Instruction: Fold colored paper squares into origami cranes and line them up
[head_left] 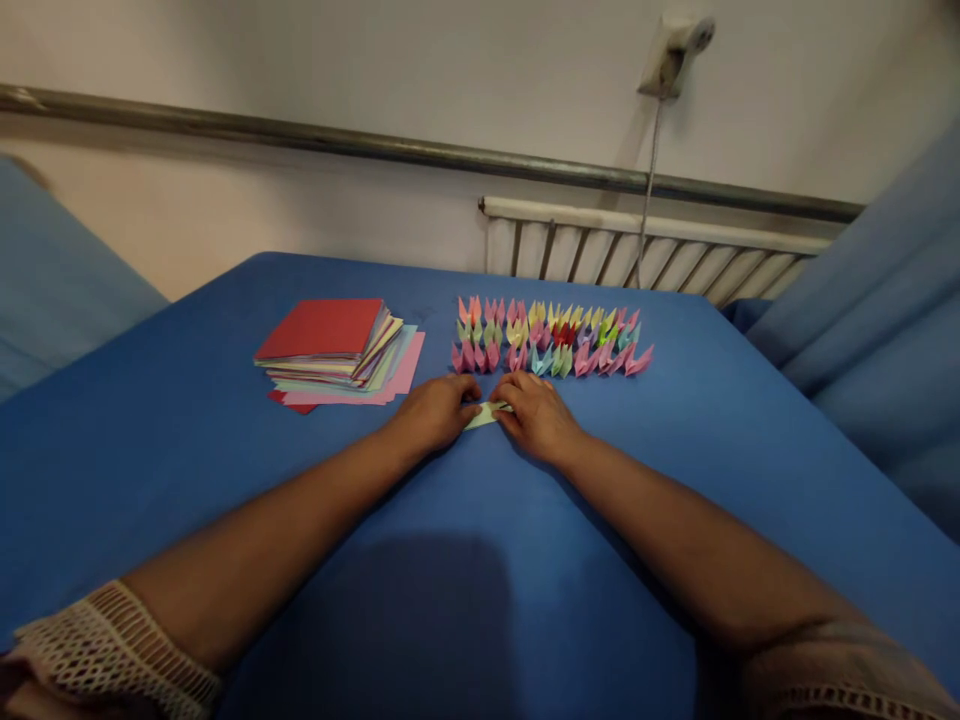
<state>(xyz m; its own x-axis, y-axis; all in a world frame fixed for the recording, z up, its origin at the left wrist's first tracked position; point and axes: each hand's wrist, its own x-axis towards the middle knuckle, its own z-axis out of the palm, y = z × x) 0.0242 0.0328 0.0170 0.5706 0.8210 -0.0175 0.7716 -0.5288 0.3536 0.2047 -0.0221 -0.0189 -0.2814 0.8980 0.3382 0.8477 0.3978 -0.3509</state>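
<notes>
A small pale green piece of folded paper [484,415] lies on the blue table, partly covered by my fingers. My left hand [437,410] is closed on its left end, fingers curled and thumb near the paper's middle. From the other side my right hand [536,412] pinches the right end, fingertips bent down onto it. Just beyond my hands stand rows of small folded paper cranes [551,338] in pink, yellow, green, red and blue. The exact folds under my fingers are hidden.
A stack of coloured paper sheets [322,330], red on top, sits left of my hands. The blue-covered table [600,550] reaches toward a wall with a metal rail [337,140] and a radiator [637,225]. Blue curtains [885,300] hang at both sides.
</notes>
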